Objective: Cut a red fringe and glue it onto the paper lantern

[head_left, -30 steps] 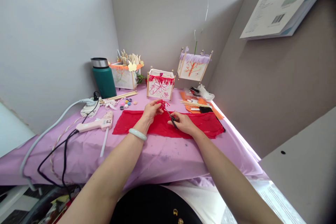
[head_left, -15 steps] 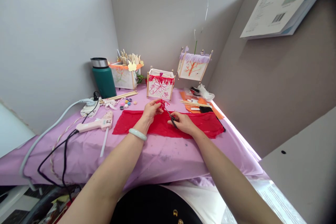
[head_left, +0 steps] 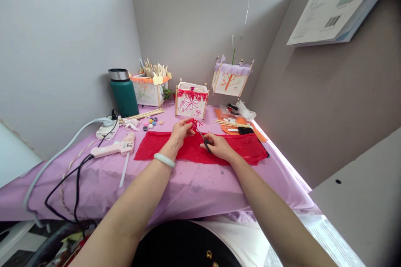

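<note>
My left hand (head_left: 183, 131) pinches a small bunch of red fringed paper (head_left: 194, 124) between thumb and fingers. Dark-handled scissors (head_left: 206, 143) sit in my right hand (head_left: 218, 147), their blades pointing up and left to the red fringe. Whether the blades touch the fringe I cannot tell. Beneath both hands a long sheet of red, thin crumpled material (head_left: 156, 146) lies across the table. Just behind them stands a white square lantern (head_left: 191, 104) with wooden corner sticks, a red fringe along its top and a drawn flower.
To the left are a pink glue gun (head_left: 115, 147), cables, a power strip (head_left: 107, 130) and a green bottle (head_left: 124, 98). A box (head_left: 148, 91) of sticks stands behind. A purple-fringed lantern (head_left: 232, 79) hangs at the back right, above orange sheets (head_left: 224, 116) and sticks.
</note>
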Demonstrator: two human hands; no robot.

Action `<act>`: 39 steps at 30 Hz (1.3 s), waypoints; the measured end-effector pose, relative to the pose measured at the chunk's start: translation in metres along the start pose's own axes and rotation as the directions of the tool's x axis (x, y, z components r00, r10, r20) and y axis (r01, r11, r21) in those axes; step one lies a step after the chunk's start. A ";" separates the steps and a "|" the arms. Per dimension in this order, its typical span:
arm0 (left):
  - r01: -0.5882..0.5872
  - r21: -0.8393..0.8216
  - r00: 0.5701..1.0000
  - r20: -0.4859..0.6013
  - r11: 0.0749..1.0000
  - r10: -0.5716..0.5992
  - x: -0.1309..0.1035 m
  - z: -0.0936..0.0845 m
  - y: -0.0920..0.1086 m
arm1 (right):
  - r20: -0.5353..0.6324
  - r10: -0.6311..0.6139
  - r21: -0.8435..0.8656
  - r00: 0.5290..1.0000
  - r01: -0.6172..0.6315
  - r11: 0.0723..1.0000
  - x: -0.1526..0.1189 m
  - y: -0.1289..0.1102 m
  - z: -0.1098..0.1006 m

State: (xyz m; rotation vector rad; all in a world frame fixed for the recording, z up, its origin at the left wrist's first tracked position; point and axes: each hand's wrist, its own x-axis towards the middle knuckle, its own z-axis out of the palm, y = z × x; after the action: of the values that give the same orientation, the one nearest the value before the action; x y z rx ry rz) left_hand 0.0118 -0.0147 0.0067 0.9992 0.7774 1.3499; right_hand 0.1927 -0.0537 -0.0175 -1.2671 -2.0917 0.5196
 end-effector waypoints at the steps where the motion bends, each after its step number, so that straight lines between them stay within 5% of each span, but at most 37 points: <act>1: -0.001 -0.002 1.000 -0.004 1.000 0.001 0.000 0.000 0.000 | 0.000 -0.001 0.000 1.000 0.001 1.000 0.000 0.000 0.000; 39: 0.075 -0.084 0.995 0.074 0.994 -0.069 0.003 -0.004 -0.002 | 0.008 0.001 0.046 1.000 -0.001 0.999 0.000 0.004 0.002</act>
State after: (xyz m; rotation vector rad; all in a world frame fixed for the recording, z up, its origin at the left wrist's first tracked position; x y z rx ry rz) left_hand 0.0091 -0.0114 0.0030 0.9369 0.6891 1.2686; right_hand 0.1934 -0.0517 -0.0211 -1.2417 -2.0739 0.5703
